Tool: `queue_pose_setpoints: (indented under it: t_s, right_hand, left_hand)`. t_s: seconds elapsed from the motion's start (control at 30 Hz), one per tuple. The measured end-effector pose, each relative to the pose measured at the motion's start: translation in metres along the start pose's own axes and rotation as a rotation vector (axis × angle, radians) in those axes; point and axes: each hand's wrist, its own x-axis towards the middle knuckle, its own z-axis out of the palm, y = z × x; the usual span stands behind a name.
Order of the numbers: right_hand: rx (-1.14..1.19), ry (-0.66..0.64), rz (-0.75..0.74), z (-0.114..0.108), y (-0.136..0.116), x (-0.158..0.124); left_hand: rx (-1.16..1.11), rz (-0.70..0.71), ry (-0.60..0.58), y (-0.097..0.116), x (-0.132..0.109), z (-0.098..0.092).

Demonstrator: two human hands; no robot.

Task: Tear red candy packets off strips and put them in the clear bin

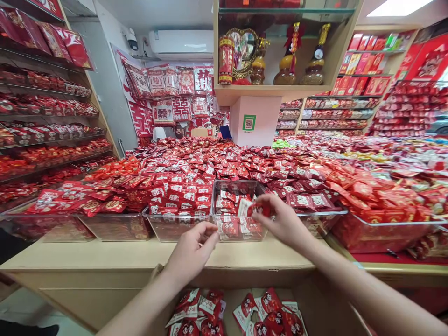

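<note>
My right hand is closed on a small red and white candy packet, above a clear plastic bin. More red and white packets lie inside that bin, visible also through its front wall. My left hand is just in front of the bin, left of its front wall. Its fingers are loosely curled, thumb and forefinger a little apart, and I see nothing between them. Below my hands, an open cardboard box contains several similar red and white packets.
Neighbouring clear bins heaped with red packets flank this one along the wooden counter. A pillar rises behind, with an overhanging display cabinet. Stocked shelves line the left side.
</note>
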Motion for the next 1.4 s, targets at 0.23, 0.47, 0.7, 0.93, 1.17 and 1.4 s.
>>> queue_pose_setpoints:
  t_s: [0.23, 0.47, 0.7, 0.93, 1.17, 1.4]
  right_hand:
    - [-0.073, -0.359, 0.287, 0.037, 0.032, 0.084]
    - [-0.286, -0.518, 0.296, 0.079, 0.042, 0.094]
    - [-0.455, -0.462, 0.216, 0.076, 0.041, 0.092]
    - [-0.499, -0.471, 0.213, 0.078, 0.042, 0.094]
    - [-0.24, 0.0, -0.102, 0.045, 0.003, 0.068]
    - [-0.408, -0.596, -0.669, 0.056, -0.017, -0.069]
  left_hand:
    - [0.182, 0.062, -0.003, -0.041, 0.02, 0.013]
    - [0.294, 0.148, -0.065, -0.046, 0.01, 0.016]
    - [0.336, 0.137, -0.114, -0.049, 0.015, 0.017]
    - [0.312, 0.12, -0.117, -0.049, 0.016, 0.017]
    - [0.297, 0.116, -0.116, -0.048, 0.016, 0.016]
    - [0.356, 0.123, -0.139, -0.046, 0.014, 0.019]
